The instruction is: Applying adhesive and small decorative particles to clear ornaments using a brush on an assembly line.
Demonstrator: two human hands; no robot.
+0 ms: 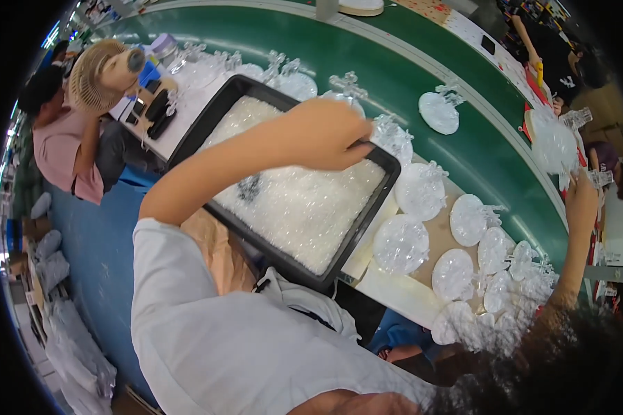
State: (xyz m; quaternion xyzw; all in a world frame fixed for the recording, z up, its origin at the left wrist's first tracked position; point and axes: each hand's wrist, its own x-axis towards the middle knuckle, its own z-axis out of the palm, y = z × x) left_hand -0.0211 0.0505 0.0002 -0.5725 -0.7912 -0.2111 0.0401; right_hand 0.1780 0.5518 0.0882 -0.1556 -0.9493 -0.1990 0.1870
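My left hand (pixel 329 133) is closed, its fingers curled down over a black tray (pixel 356 238). Whatever it may hold is hidden. Loose white glittery flakes (pixel 304 207) fill the tray, with a dark patch near the left side. Stretched far out at the right, my right hand (pixel 581 197) grips a white frosted disc with clear plastic parts (pixel 554 144) over the green belt's far edge. Several similar white discs with clear figures (pixel 401 244) lie on the table to the right of the tray.
Beyond the table runs a green conveyor belt (pixel 394 76), carrying another white disc (pixel 439 113). A beige fan (pixel 100 76) and a lidded jar (pixel 165 48) stand at the left. A person in pink (pixel 66 145) sits there; another person (pixel 557 59) works across the belt.
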